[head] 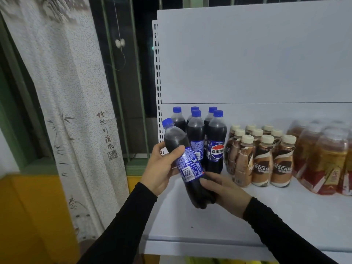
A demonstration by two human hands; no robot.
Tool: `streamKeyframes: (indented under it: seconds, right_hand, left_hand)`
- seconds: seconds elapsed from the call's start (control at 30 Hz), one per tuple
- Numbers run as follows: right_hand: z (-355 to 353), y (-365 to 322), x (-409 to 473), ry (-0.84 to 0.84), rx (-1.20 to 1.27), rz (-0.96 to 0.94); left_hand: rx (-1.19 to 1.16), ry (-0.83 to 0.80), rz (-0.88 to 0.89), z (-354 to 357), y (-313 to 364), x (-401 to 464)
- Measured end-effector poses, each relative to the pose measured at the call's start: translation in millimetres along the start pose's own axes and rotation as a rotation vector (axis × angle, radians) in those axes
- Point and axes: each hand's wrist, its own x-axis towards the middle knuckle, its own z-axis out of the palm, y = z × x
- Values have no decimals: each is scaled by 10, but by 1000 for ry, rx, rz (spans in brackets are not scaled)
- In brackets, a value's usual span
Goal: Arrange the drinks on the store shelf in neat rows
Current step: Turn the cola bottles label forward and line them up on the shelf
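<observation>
1. The cola bottle (187,162) is looking full of dark liquid, so it is probably handling as fairly heavy for its size, with stiff but slightly giving plastic walls; the smooth label is likely a little slippery, so a hold round the label band plus support under the base seems soundest.
2. It is showing a blue cap, a blue printed label with a barcode facing the camera, and it is tilting with its cap leaning up and to the left.
3. The left hand (162,166) is curling round the bottle's upper body and label, thumb across the front, fingers behind.
4. The right hand (226,191) is cupping the bottle's lower end, fingers wrapping under the base.
5. The bottle is hanging in the air between the two hands, above the front left part of the white shelf (247,225).
6. Just beyond the hands, five more cola bottles (205,134) are standing upright in rows.
7. Right of the right hand, coffee bottles (264,159) with cream caps are standing in rows, and past them amber tea bottles (323,157) are sitting.
8. Left of the left hand, a patterned curtain (66,92) is hanging.
</observation>
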Motion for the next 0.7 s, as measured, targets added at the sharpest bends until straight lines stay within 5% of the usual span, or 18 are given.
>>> streamKeyframes:
  seconds: [0.17, 0.47, 0.7]
  right_hand:
    - [99, -48, 14, 116, -430, -151]
    - [39, 21, 9, 18, 27, -9]
    - [111, -73, -25, 91, -405, -106]
  left_hand:
    - [54, 74, 43, 2, -17, 2]
    - [-26, 10, -6, -83, 30, 13]
    - [27, 101, 82, 27, 25, 17]
